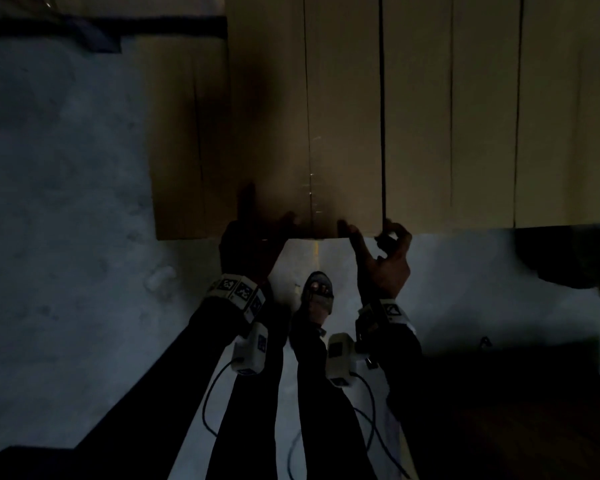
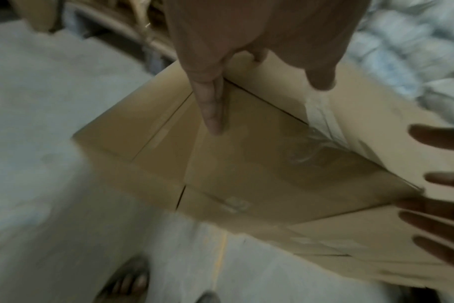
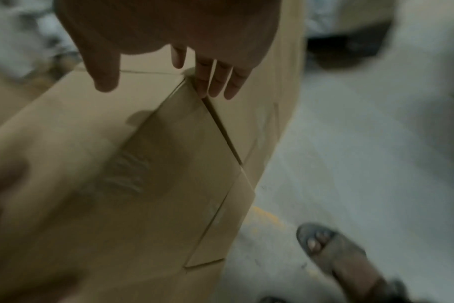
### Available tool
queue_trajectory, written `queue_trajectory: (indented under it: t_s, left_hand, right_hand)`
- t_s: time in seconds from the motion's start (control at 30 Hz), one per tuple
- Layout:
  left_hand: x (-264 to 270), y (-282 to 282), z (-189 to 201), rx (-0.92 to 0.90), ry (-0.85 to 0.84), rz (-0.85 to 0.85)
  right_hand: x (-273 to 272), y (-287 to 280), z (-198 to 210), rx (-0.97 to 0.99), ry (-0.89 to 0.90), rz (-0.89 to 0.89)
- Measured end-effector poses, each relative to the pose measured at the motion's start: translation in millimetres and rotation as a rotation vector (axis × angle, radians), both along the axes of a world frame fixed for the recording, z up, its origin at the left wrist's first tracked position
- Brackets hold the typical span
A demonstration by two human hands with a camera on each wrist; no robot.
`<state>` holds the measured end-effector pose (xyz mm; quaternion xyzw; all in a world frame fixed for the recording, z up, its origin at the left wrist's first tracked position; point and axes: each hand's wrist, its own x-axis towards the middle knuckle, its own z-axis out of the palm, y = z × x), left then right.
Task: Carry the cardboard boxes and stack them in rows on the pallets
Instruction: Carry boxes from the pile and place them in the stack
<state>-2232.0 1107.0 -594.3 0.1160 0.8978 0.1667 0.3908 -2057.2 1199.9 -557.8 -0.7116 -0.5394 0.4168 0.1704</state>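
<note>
Grip: left hand (image 1: pixel 246 244) flat-fingered, right hand (image 1: pixel 383 258) loosely curled, empty | both at near edge of cardboard box (image 1: pixel 305 133) | long axis near-to-far

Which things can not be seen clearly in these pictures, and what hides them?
- Pallets: not visible in any view; the cardboard boxes cover whatever is under them.
- Left hand: in the head view it is too dark to see the grip.
- Right hand: its fingertips go into the gap between two boxes, so the hold is hidden.
- Box print: blurred by motion in the right wrist view.
- Box row: cut off by the head view's top and right edges.
</note>
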Motion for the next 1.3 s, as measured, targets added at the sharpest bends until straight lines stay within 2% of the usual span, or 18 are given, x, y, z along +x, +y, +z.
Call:
queue_trajectory:
  t_s: [0.13,0.23,0.37,0.5,0.6,0.7,0.87,0.97,1.1,1.2,1.3]
  left_hand:
    - [-12.4,0.5,25.5,0.049,0.048,-0.018]
    - [-26.3,-18.9,13.7,0.148,0.082,-0.064]
    - [-38.0,-38.6,-1.4,0.102,0.038,-0.151]
    - [-48.5,-43.1,-7.6,0.105,0.01,-0.227]
    - [-64.1,-28.4,-2.1,0.109,-0.017,-0.353]
    - [-80.4,-9.1,-5.0,0.082,0.082,-0.484]
    - [-82.4,9.3,7.5,0.102,0.183,-0.496]
    - [-78.7,11.7,29.9,0.041,0.324,-0.473]
    - [-77.9,3.4,84.4,0.042,0.351,-0.459]
    - [-76.6,-5.2,141.0,0.09,0.372,-0.42]
    - [-71.6,-14.2,208.7,0.181,0.462,-0.406]
  right_hand:
    - [1.5,0.3,-4.1,0.088,-0.02,0.153]
    - [-0.5,-7.1,-8.3,0.08,-0.019,0.305]
    - [-3.8,-10.1,-14.5,-0.042,-0.142,0.505]
    - [-15.1,8.4,-23.2,-0.049,-0.231,0.717]
    - [-38.2,38.4,-28.4,-0.155,-0.253,0.744]
    - [-56.5,61.9,-34.6,-0.101,-0.243,0.731]
    - [-70.3,66.6,-27.6,-0.032,-0.314,0.697]
    - [-74.2,64.9,-9.0,0.05,-0.335,0.692]
    - [-71.8,58.2,34.3,0.076,-0.363,0.741]
    - [-67.6,50.6,87.9,0.164,-0.349,0.752]
    - [-64.1,46.4,163.7,0.288,-0.292,0.747]
